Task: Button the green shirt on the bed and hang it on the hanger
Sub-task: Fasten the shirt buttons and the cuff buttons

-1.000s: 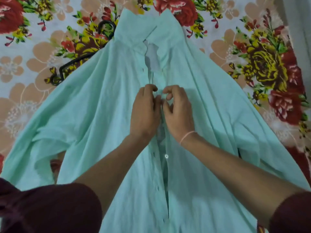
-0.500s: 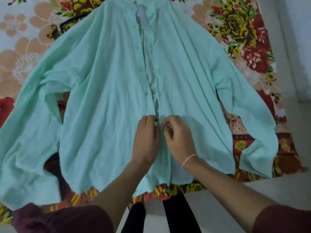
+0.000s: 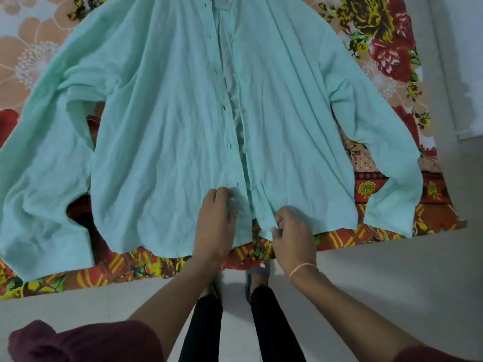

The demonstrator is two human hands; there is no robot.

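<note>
Lying flat on the floral bedsheet, the green shirt runs out of view at the top, its collar cut off. The left hand grips the buttonhole panel just above the hem, fingertips buried in cloth. The right hand pinches the hem of the button panel, thumb against curled fingers. The front panels lie unfastened with a narrow gap between them; the buttons are small and hard to make out. The hem sits just inside the bed's near edge. Pale floor lies open beyond, and the person's legs stand against the bed.
</note>
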